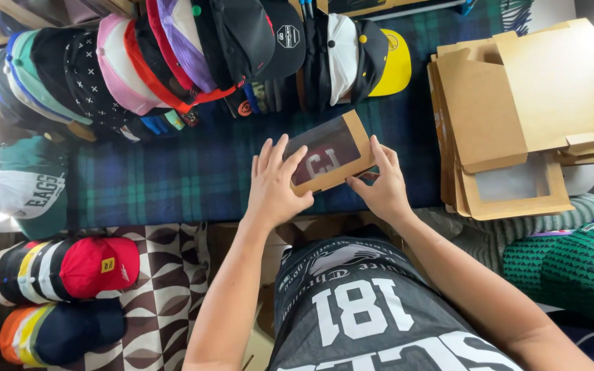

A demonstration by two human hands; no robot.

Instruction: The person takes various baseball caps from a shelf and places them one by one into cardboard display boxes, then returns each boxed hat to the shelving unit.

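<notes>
The left hand [274, 184] lies flat, fingers spread, on the near end of a brown window box [329, 152], and the right hand [383, 184] pinches the box's right edge between thumb and fingers. The box rests on the plaid cloth [173, 175] in front of the person, with a dark cap visible through its window. I think it is best to press evenly, so the thin card does not bend. Farther away, a row of caps [173, 62] stands, and flat boxes [517, 117] lie stacked at right.
</notes>
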